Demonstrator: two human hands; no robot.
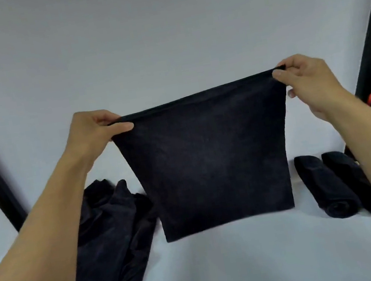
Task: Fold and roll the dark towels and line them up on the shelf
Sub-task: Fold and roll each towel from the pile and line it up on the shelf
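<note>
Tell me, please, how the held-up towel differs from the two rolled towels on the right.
The held towel hangs flat, pinched at its top corners by the left hand and right hand; the rolled towels are tight cylinders. The held towel is lifted; the rolled towels lie side by side on the white surface. Both are dark.

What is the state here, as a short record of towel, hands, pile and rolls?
towel: hangs flat, stretched between both hands
left hand: pinches its top left corner
right hand: pinches its top right corner
pile: crumpled dark towels, lower left
rolls: left roll and right roll, side by side, far right
</note>
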